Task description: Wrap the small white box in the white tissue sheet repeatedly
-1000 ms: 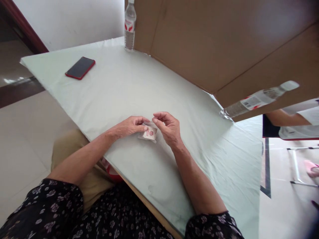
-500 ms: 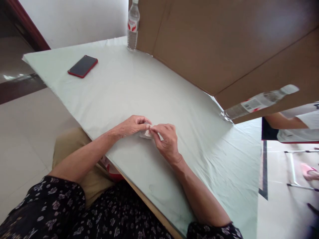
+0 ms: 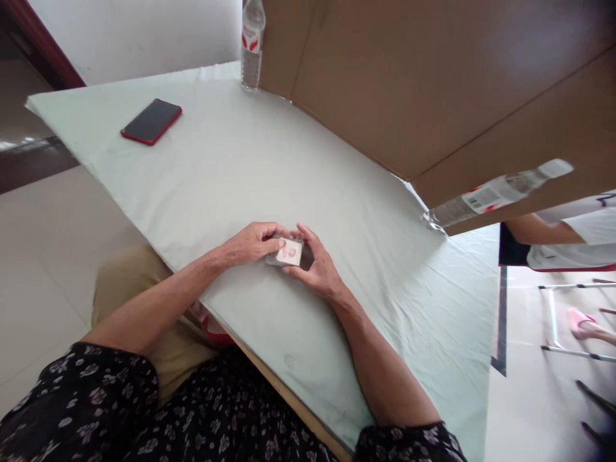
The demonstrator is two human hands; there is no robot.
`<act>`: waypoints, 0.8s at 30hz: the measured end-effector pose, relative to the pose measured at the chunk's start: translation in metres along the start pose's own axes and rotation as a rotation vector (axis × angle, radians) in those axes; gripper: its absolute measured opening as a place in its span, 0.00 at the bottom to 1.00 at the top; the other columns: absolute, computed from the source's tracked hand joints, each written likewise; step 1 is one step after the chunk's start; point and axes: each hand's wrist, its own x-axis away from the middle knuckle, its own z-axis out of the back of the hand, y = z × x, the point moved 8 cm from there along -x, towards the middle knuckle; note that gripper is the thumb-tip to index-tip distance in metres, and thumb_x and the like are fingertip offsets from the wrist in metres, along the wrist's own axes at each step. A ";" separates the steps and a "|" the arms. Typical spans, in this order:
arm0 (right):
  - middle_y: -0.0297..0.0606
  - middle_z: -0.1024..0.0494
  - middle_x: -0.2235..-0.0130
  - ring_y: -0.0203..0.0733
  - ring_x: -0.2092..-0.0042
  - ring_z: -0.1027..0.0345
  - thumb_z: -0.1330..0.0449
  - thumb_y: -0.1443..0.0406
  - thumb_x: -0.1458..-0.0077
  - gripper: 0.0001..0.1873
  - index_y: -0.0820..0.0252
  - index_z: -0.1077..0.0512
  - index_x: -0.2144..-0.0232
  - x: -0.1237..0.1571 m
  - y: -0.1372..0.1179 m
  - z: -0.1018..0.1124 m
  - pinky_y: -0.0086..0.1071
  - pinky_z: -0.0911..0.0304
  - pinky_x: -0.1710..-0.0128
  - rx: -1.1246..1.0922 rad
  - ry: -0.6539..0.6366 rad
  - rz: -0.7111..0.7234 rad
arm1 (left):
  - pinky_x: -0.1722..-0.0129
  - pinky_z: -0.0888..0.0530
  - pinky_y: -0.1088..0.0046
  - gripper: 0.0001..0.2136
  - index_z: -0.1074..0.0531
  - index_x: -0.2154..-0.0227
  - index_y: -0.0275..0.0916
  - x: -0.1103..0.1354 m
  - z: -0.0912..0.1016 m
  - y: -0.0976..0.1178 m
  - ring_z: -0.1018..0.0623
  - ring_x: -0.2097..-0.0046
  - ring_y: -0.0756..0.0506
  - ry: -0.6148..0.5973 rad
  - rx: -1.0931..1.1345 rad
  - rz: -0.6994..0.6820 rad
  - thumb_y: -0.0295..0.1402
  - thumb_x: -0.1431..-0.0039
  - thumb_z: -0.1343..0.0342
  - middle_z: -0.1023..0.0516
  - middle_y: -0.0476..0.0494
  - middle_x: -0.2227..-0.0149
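Observation:
A small clear packet (image 3: 289,251) with a red and white label lies low over the pale green tablecloth (image 3: 231,167), near the table's front edge. My left hand (image 3: 250,242) pinches its left end with curled fingers. From the other side, my right hand (image 3: 315,263) cups the packet, thumb and fingers closed round its right edge. Both hands meet at the packet. What is inside it is too small to make out.
A red-cased phone (image 3: 151,121) lies face up at the far left. One water bottle (image 3: 251,42) stands at the back beside a large cardboard sheet (image 3: 433,83); another bottle (image 3: 495,194) props it at the right. Another person's arm (image 3: 539,229) shows at the right.
My right hand has turned from pinching the packet's top to cupping it from the right, so the red label shows again. My left hand has kept its grip.

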 end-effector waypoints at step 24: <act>0.49 0.29 0.37 0.56 0.36 0.34 0.31 0.41 0.53 0.49 0.48 0.40 0.35 -0.001 0.035 0.030 0.56 0.43 0.34 -0.316 0.157 -0.178 | 0.37 0.33 0.49 0.40 0.41 0.33 0.36 -0.003 0.021 -0.004 0.30 0.37 0.33 0.094 -0.216 -0.076 0.30 0.53 0.46 0.30 0.33 0.36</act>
